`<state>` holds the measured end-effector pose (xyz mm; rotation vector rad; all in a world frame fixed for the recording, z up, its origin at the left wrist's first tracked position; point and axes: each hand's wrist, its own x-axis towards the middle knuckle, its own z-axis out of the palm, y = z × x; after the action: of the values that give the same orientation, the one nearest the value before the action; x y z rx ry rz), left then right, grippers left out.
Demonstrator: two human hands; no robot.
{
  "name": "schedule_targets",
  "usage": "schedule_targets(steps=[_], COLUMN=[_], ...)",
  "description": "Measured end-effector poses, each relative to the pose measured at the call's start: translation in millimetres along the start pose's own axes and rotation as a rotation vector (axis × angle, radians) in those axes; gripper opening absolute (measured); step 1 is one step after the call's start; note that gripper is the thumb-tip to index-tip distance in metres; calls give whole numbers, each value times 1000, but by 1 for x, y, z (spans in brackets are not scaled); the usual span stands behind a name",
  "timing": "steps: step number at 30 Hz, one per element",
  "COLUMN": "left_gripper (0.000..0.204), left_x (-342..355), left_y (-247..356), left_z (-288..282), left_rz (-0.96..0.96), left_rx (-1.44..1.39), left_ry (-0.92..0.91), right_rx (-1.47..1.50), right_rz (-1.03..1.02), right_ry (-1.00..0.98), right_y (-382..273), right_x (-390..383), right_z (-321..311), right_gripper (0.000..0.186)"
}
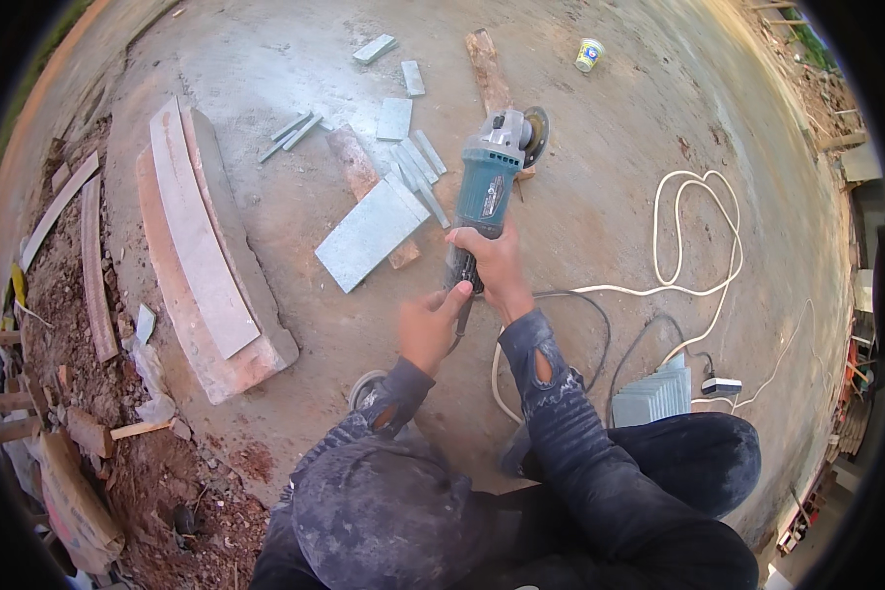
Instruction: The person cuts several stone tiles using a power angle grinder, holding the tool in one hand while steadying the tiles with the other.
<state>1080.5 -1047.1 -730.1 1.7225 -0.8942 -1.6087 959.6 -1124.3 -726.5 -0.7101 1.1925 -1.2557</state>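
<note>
An angle grinder [484, 192] with a teal body and dark rear grip points away from me, its cutting disc [535, 136] at the far right end. Wrapped round the grip is my right hand [499, 264]. My left hand [433, 328] is closed at the grinder's rear end, where the dark power cord [459, 327] comes out; some of its fingers are hidden. Left of the grinder, a large grey-green tile [372, 232] lies tilted across a dusty wooden board. Thin cut strips [415, 163] and a smaller tile piece [394, 119] lie just beyond it.
Long curved slabs [202, 236] lie at the left beside reddish soil [167, 472]. A white cable [693, 288] loops on the right, near a stack of tiles [653, 395] and a socket block [722, 386]. A paper cup [588, 55] sits at the far right.
</note>
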Motion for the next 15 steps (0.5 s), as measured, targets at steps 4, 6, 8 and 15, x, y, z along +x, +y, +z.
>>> schedule_targets(steps=[4, 6, 8, 15], left_gripper=[57, 58, 57, 98], left_x=[-1, 0, 8, 65], left_y=[-1, 2, 0, -26], left_z=[7, 3, -9, -121], left_rz=[62, 5, -48, 518], left_rx=[-70, -34, 27, 980], left_ry=[9, -42, -87, 429], right_rx=[-88, -111, -132, -185], right_rz=[7, -4, 61, 180], right_ry=[27, 41, 24, -39], right_y=[4, 12, 12, -5], right_x=[5, 6, 7, 8], right_z=[-1, -3, -11, -23], right_gripper=[32, 32, 31, 24])
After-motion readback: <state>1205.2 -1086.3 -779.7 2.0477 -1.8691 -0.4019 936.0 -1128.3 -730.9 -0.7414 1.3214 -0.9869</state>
